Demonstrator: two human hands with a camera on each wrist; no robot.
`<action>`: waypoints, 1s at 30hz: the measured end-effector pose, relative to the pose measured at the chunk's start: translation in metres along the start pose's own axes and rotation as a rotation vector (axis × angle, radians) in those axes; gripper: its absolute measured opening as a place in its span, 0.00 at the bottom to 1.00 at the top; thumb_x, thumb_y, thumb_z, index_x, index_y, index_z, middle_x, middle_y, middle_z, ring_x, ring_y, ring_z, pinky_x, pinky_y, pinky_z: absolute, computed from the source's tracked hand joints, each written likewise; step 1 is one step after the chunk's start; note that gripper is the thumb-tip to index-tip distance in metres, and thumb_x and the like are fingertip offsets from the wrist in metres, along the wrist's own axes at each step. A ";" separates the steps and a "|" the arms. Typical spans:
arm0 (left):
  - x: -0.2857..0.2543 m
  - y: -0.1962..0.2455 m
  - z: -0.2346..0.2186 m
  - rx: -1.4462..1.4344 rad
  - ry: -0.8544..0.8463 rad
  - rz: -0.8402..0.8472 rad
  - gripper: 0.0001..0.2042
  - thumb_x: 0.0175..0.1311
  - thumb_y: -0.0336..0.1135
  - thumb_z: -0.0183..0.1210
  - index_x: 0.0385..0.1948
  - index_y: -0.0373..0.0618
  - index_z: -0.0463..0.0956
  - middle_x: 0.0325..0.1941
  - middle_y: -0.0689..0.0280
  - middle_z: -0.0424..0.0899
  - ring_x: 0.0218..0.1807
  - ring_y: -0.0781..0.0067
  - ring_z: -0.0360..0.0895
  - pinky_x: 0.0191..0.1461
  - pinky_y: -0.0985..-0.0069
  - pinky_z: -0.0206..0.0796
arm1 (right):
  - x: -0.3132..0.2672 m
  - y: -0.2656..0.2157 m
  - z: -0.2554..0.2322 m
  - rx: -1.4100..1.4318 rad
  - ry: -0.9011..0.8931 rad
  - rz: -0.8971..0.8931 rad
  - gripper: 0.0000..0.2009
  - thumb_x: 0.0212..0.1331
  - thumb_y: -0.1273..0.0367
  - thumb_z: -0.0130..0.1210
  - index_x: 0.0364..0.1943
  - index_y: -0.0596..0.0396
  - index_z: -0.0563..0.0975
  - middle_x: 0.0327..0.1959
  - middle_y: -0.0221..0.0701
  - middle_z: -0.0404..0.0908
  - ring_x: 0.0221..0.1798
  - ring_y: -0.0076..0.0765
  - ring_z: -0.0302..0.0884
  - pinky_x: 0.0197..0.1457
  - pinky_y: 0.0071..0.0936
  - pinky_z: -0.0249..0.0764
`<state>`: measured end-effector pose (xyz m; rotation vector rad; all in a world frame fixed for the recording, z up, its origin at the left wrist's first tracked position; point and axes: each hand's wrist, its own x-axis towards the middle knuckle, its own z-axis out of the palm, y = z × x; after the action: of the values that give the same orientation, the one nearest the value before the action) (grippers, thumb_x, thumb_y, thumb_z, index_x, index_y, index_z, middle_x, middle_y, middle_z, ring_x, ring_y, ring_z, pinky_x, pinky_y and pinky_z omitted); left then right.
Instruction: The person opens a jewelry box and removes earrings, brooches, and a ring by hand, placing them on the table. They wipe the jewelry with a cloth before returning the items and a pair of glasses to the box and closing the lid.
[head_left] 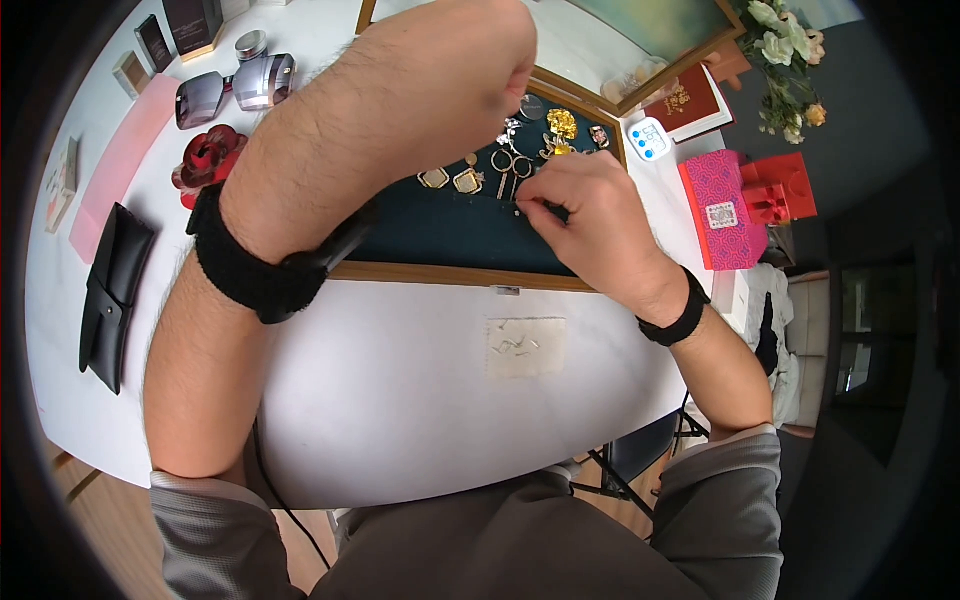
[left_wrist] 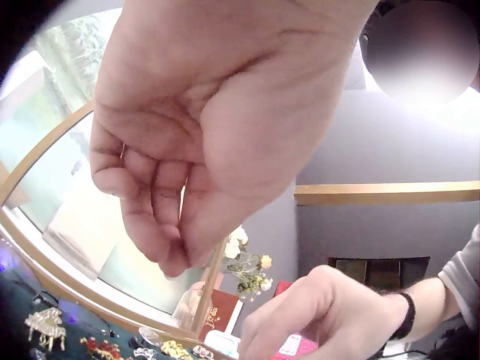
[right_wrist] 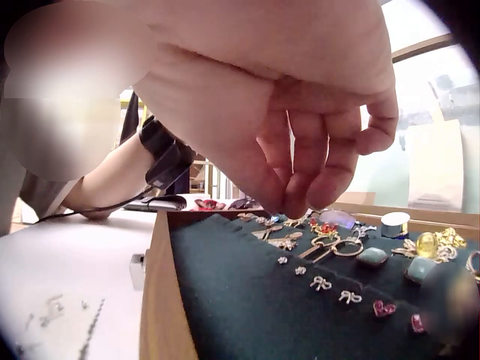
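A wooden jewelry case (head_left: pixel 430 273) lined with dark green cloth holds rows of earrings and brooches. My right hand (head_left: pixel 595 215) is over the case, thumb and fingertips drawn together close above small stud earrings (right_wrist: pixel 300 271). Bow earrings (right_wrist: pixel 321 283) and pink heart earrings (right_wrist: pixel 384 308) lie in the same row, while hoop earrings (right_wrist: pixel 346 247) sit behind. My left hand (left_wrist: pixel 217 142) is raised over the case's far part, its bent fingers meeting the thumb. Whether either hand pinches something tiny, I cannot tell.
The case's glass lid (head_left: pixel 640 40) stands raised at the back. A cloth patch (head_left: pixel 526 347) with small slender pieces lies in front. Sunglasses (head_left: pixel 235 92), a red flower ornament (head_left: pixel 208 160) and a black pouch (head_left: pixel 117 298) are left; a patterned pink box (head_left: pixel 722 210) is right.
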<state>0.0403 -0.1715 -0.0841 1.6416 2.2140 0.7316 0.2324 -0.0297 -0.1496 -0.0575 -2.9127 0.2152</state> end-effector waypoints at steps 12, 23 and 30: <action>-0.010 -0.005 0.006 0.012 0.072 0.172 0.09 0.68 0.28 0.59 0.32 0.32 0.87 0.34 0.43 0.89 0.42 0.44 0.89 0.47 0.57 0.81 | 0.002 -0.005 0.013 -0.128 -0.092 -0.036 0.03 0.57 0.76 0.68 0.32 0.53 0.89 0.32 0.30 0.83 0.43 0.40 0.84 0.51 0.40 0.73; -0.005 -0.008 0.018 0.050 0.044 0.154 0.08 0.69 0.27 0.63 0.32 0.31 0.87 0.30 0.49 0.90 0.36 0.53 0.90 0.43 0.63 0.82 | 0.002 -0.008 -0.011 -0.121 0.029 -0.024 0.05 0.55 0.78 0.66 0.32 0.55 0.89 0.32 0.31 0.84 0.42 0.43 0.84 0.49 0.40 0.74; 0.003 -0.017 0.049 -0.147 0.267 0.367 0.05 0.63 0.25 0.68 0.32 0.31 0.86 0.26 0.52 0.87 0.28 0.59 0.86 0.36 0.67 0.78 | 0.008 -0.012 -0.039 0.181 0.325 0.115 0.07 0.59 0.76 0.74 0.40 0.61 0.88 0.32 0.32 0.85 0.31 0.29 0.80 0.37 0.25 0.76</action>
<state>0.0508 -0.1617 -0.1338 1.9954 1.9795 1.2433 0.2330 -0.0354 -0.1082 -0.2102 -2.5578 0.4434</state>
